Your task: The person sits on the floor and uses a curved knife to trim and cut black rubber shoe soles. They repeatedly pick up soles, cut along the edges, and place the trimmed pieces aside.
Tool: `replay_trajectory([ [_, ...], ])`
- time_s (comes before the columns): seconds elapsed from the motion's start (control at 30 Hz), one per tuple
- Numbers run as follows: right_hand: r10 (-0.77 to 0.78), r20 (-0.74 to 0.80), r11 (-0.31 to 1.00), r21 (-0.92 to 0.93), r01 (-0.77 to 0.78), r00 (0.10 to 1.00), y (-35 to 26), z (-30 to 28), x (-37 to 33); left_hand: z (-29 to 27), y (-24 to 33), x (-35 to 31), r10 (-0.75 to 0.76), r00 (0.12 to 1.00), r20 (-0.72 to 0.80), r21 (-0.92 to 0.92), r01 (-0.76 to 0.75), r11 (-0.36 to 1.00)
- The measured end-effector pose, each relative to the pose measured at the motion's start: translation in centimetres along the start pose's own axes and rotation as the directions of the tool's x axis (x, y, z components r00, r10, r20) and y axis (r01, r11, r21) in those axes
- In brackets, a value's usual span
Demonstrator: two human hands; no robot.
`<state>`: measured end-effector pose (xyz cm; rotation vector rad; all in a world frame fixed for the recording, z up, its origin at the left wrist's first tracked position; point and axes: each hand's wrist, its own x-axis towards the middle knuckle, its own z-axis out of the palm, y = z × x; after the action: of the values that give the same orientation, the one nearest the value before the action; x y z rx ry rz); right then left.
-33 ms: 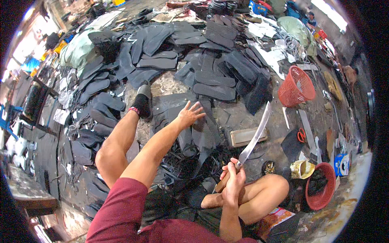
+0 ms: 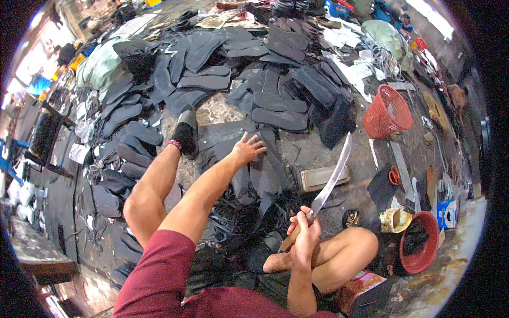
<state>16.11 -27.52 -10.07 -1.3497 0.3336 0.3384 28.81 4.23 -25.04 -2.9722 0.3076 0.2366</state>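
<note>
My left hand (image 2: 247,150) reaches forward with its fingers spread, above dark sheet pieces (image 2: 263,175) that lie on the floor between my legs. I cannot tell whether it touches them. Close to my bent right leg, my right hand (image 2: 306,233) is wrapped round the wooden handle of a large knife (image 2: 332,185). The long, slightly curved blade points up and away from me. Beyond my left hand, several black shoe soles (image 2: 279,119) are heaped in overlapping layers, and more soles (image 2: 139,142) lie left of my outstretched left leg.
A red mesh basket (image 2: 388,112) stands at the right, with red-handled scissors (image 2: 394,175) below it. Nearer are a pale oblong block (image 2: 324,179), a yellowish container (image 2: 395,220) and a red bucket (image 2: 432,249) with dark contents. Dark strips of scrap (image 2: 238,218) lie before my lap.
</note>
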Motion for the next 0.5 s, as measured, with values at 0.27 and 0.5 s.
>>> replay_trajectory([
  [0.27,0.044,0.012,0.998,0.033,-0.044,0.999,0.0,0.0,0.6,-10.8,-6.9,-4.4,0.268,0.890,0.370,-0.251,-0.182,0.951],
  [0.5,-0.013,0.043,1.000,0.015,0.012,0.999,-0.3,-0.1,-0.1,-22.4,-8.5,-23.7,-0.424,0.881,-0.211,-0.726,0.148,0.671],
])
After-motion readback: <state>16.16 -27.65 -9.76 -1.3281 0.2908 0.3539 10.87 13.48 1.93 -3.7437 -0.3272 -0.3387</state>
